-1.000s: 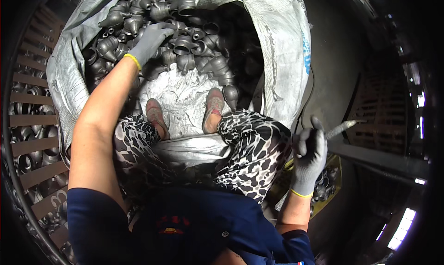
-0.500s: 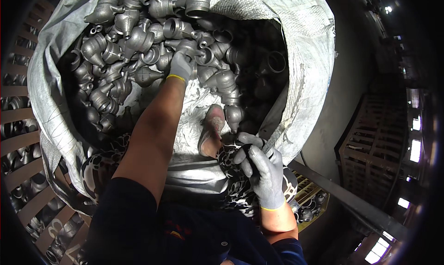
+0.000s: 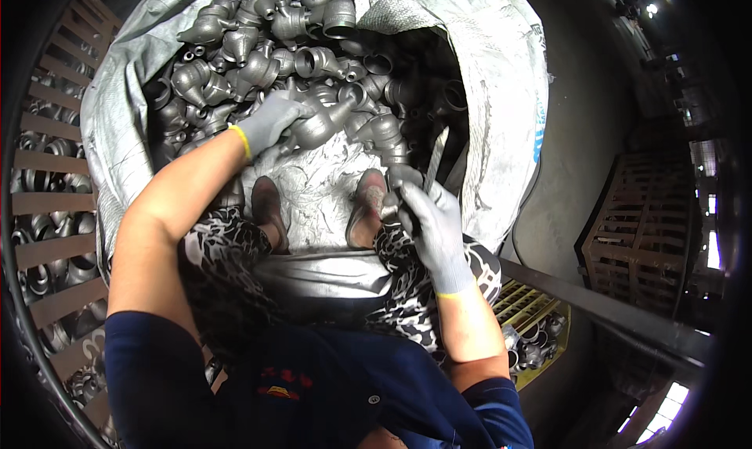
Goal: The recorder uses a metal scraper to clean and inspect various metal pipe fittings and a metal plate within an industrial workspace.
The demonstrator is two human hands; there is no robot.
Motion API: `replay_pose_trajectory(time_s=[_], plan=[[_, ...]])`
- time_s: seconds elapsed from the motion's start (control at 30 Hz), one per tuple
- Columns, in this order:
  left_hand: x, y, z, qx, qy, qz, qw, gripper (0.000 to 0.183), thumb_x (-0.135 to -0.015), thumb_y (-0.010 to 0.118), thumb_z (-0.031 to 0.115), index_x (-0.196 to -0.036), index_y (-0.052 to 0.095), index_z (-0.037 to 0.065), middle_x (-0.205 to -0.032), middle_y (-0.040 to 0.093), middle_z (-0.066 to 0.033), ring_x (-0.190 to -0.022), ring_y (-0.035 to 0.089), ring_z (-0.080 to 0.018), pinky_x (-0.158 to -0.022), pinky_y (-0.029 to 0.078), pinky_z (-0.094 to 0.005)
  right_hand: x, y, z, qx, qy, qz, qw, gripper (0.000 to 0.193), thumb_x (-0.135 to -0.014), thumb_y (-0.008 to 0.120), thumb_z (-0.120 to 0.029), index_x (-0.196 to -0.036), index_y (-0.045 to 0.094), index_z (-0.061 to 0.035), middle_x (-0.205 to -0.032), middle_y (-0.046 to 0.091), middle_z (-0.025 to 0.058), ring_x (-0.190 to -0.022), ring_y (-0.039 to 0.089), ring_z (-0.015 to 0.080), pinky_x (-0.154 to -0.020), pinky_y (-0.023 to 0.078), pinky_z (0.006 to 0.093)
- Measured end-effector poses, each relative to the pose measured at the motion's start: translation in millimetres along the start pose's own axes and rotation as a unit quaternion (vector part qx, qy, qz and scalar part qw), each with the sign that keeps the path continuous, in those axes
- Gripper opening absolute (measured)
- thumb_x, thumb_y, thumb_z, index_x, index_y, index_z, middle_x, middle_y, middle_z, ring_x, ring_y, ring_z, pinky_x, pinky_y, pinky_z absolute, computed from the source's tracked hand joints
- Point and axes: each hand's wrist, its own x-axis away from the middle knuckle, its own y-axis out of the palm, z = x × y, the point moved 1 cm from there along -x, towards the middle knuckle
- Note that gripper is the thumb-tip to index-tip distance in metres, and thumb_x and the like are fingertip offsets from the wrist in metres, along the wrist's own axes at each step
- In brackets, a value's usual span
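My left hand (image 3: 270, 124), in a grey glove with a yellow cuff, grips a dull grey metal casting (image 3: 317, 128) with a rounded body and a narrower neck. It is held above the white sack fabric, just in front of the heap of castings (image 3: 258, 67). My right hand (image 3: 432, 222), gloved the same way, is closed around a slim metal file (image 3: 438, 155). The file's blade points up and away from me; its handle is hidden in the fingers. The two hands are apart.
A large white woven sack (image 3: 505, 112) surrounds the heap, and my shoes (image 3: 366, 202) stand inside it. Brown slatted crates (image 3: 51, 163) with more castings line the left. At the right are a grey metal bar (image 3: 595, 304), a yellow crate (image 3: 540, 331) and a brown rack (image 3: 638, 222).
My left hand has come back from the heap with a casting in it. In my right hand the file's blade now shows, pointing up. The whole view has shifted slightly.
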Motion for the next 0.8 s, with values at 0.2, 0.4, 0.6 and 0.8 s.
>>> replay_pose_trajectory(time_s=[0.2, 0.4, 0.6, 0.8], plan=[[131, 20, 58, -0.142, 0.169, 0.007, 0.975, 0.031, -0.081, 0.063, 0.006, -0.11, 0.061, -0.006, -0.089, 0.065, -0.0044, -0.08, 0.058, -0.0099, -0.071, 0.048, -0.0256, -10, 14, 4, -0.001, -0.063, -0.026, 0.998, 0.033, -0.092, 0.063, -0.021, -0.12, 0.06, -0.0033, -0.084, 0.066, 0.0024, -0.053, 0.046, 0.0006, -0.047, 0.032, 0.0146], [193, 33, 79, -0.188, 0.25, -0.015, 0.95, 0.035, -0.079, 0.063, 0.006, -0.111, 0.061, -0.007, -0.097, 0.066, -0.006, -0.09, 0.059, -0.0106, -0.082, 0.048, -0.0258, -14, 37, -9, 0.12, -0.127, -0.092, 0.98, 0.022, -0.092, 0.064, -0.022, -0.1, 0.065, -0.0022, -0.08, 0.066, 0.0024, -0.059, 0.054, 0.004, -0.053, 0.039, 0.0164], [187, 9, 65, 0.283, 0.341, 0.08, 0.893, 0.035, -0.088, 0.059, 0.014, -0.121, 0.057, 0.002, -0.112, 0.063, -0.0095, -0.099, 0.061, -0.0184, -0.089, 0.048, -0.0284, -14, 47, -34, 0.023, -0.176, -0.054, 0.983, 0.019, -0.087, 0.067, -0.014, -0.099, 0.068, 0.0006, -0.072, 0.062, 0.0008, -0.055, 0.052, 0.0049, -0.049, 0.036, 0.0175], [135, 22, 7, 0.436, 0.113, -0.049, 0.892, 0.033, -0.094, 0.055, 0.023, -0.122, 0.055, 0.006, -0.121, 0.061, -0.013, -0.107, 0.06, -0.0286, -0.094, 0.049, -0.045, -23, 27, -6, -0.156, -0.032, -0.12, 0.98, 0.019, -0.092, 0.06, -0.025, -0.096, 0.056, -0.0077, -0.06, 0.043, -0.0037, -0.044, 0.033, 0.0044, -0.04, 0.022, 0.0202]])
